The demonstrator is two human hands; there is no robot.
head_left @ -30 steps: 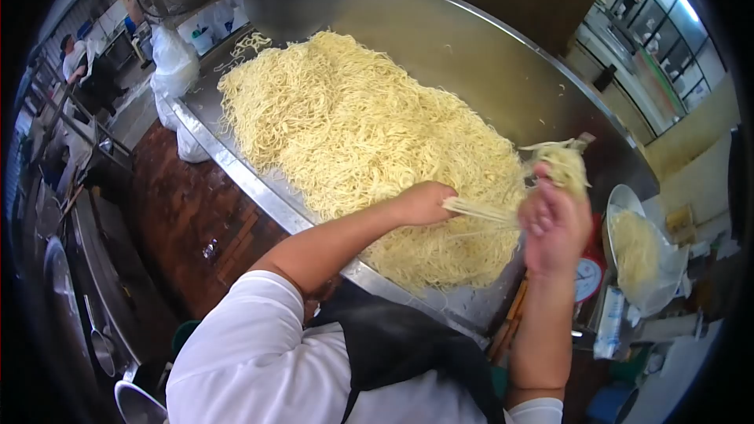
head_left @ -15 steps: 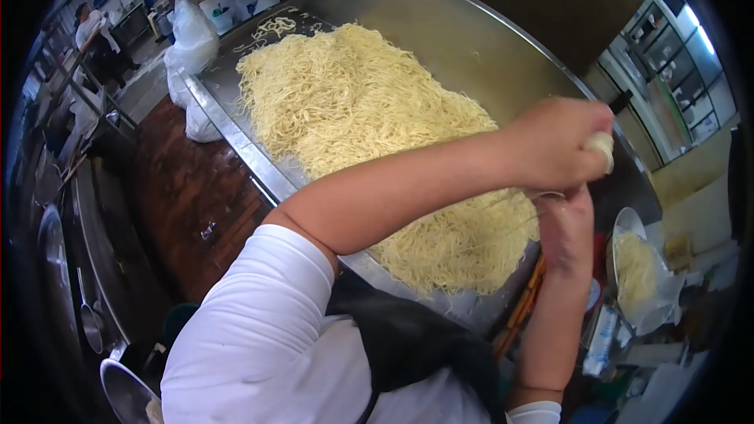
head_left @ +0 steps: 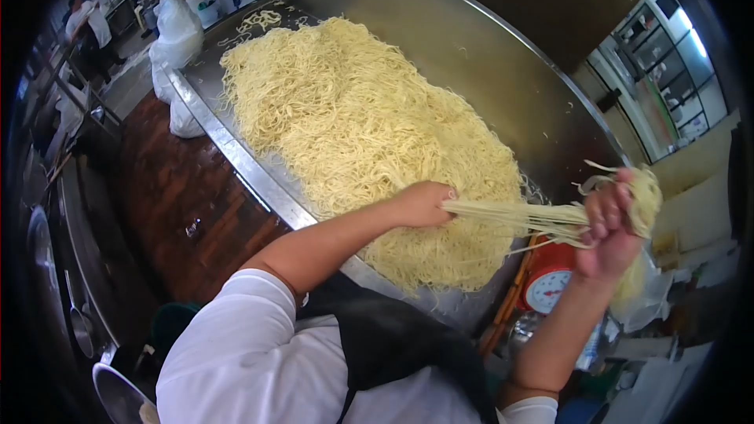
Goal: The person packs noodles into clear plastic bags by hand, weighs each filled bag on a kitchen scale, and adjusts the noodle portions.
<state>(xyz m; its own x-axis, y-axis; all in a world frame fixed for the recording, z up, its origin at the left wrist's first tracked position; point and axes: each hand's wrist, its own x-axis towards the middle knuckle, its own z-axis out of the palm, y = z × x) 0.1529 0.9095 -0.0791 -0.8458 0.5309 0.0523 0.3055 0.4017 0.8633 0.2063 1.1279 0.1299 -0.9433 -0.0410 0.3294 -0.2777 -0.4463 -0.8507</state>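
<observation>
A large heap of pale yellow noodles [head_left: 345,110] lies in a wide metal tray [head_left: 236,155]. Over the front part of the heap, my left hand [head_left: 426,204] is closed round one end of a bundle of noodle strands [head_left: 510,213]. The strands stretch sideways to my right hand [head_left: 609,220], raised past the tray's right end with its fingers curled on the noodles. A clump of them hangs over the back of that hand.
A red scale [head_left: 548,286] with a round dial is below the strands, beside a metal bowl [head_left: 525,331]. White plastic bags [head_left: 177,31] stand by the tray's left corner. Two people are in the far left background. A metal pan [head_left: 122,392] is at lower left.
My hands, close together before at the right, have moved apart. My left hand has gone left and down over the heap, and noodle strands now stretch between them.
</observation>
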